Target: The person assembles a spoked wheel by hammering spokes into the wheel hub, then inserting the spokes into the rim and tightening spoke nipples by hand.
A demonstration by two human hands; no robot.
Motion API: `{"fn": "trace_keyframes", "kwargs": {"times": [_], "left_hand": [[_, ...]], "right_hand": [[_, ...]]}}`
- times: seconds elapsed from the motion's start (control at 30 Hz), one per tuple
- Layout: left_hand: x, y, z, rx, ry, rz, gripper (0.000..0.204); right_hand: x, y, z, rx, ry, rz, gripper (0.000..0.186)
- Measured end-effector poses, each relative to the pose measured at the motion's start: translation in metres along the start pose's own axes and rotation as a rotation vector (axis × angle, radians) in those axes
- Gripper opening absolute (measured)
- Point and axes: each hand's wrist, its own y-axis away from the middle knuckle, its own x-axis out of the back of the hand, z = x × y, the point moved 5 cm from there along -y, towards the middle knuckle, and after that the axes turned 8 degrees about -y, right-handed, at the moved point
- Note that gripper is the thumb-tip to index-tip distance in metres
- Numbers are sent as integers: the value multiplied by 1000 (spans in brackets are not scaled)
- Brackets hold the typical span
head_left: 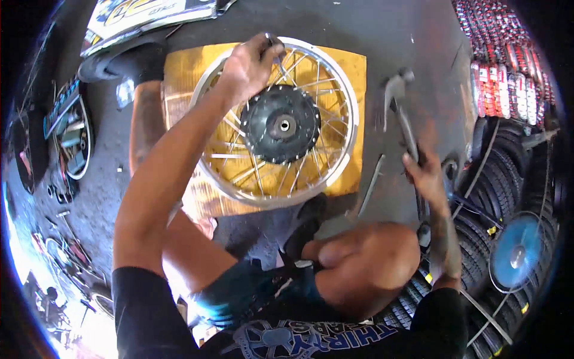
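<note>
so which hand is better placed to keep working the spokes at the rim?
Left, probably. The left hand is already on the far rim of the spoked wheel, pinching a small tool at a spoke. The right hand is off the wheel, gripping a hammer.

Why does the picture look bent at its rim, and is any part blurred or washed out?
Head view: fisheye bends the edges; the right hand with its grey metal hammer is motion-blurred; daylight washes out the lower left; the silver spoked wheel stays fairly sharp.
</note>
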Motion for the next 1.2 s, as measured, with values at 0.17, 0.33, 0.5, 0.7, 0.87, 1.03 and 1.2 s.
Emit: {"fn": "trace_keyframes", "kwargs": {"times": [0.17,0.33,0.5,0.7,0.87,1.03,1.2], "left_hand": [[-14,-19,-24,-58,162,-148,13],[-18,-26,-44,129,109,-294,11],[-32,-33,-56,212,45,-354,10],[-35,-31,-56,174,-29,-382,11],[-33,-30,-50,61,-75,-335,12],[-28,-34,-59,245,12,-367,18],[-30,-35,-56,171,12,-403,15]], "right_hand": [[-23,-28,62,-52,-314,10,25],[-39,-49,71,-156,-569,-10,33],[-42,-79,69,-177,-541,-29,38],[-48,-98,68,-107,-498,-36,37],[-43,-91,75,-164,-331,-3,41],[-46,-88,76,-88,-248,-7,43],[-58,-91,87,-231,-366,-27,44]]}}
